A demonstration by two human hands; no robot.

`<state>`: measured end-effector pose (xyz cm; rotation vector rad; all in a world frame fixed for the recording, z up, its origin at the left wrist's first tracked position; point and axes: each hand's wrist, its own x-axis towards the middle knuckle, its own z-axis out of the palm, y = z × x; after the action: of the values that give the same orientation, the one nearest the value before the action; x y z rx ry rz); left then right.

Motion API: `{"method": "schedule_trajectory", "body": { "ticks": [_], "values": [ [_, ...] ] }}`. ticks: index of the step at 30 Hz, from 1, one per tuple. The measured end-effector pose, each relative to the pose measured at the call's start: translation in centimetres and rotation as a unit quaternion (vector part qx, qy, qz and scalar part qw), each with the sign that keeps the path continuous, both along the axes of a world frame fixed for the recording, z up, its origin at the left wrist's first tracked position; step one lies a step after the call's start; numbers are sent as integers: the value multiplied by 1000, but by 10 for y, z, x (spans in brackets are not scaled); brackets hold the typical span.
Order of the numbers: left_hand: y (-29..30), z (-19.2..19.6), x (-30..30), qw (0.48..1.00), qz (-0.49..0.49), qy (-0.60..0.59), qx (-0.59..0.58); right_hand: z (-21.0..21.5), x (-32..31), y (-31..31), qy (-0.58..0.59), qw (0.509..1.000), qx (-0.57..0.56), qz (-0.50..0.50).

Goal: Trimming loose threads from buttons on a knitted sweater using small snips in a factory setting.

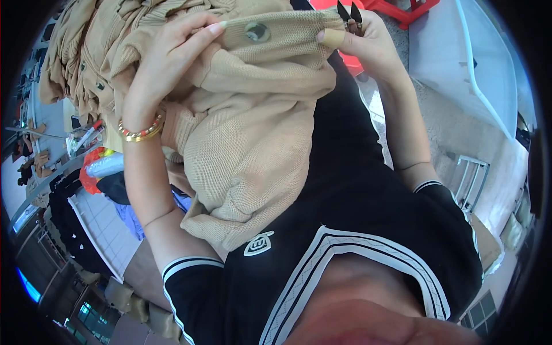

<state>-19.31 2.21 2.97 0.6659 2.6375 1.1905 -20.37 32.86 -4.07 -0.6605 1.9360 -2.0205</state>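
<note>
Heaped beige knitwear [112, 34] and black snips [356, 14] suggest a garment workshop.

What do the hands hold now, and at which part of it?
The tan knit garment, by its buttoned edge: left hand beside the button, right hand farther along, also holding dark-bladed snips.

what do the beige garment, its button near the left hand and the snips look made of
Garment: soft-looking, matte knitted yarn, judging by its visible stitch loops; fibre unclear.
Button: glossy, probably plastic, going by its bright reflections.
Snips: likely dark-finished metal, being thin and sharply pointed.
</note>
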Motion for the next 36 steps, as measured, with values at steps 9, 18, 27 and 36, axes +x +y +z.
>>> {"method": "schedule_trajectory", "body": {
  "ticks": [9,18,27,36],
  "values": [
    [-2,94,72,991,114,59,30,68,-6,-25,-51,998,-20,-6],
    [25,94,171,927,352,-105,75,73,-6,-68,-6,971,22,236],
    [12,30,182,929,343,-54,129,73,43,-79,107,971,98,187],
    [19,24,174,947,321,-15,14,22,37,-115,347,909,-102,208]
  ]
}}
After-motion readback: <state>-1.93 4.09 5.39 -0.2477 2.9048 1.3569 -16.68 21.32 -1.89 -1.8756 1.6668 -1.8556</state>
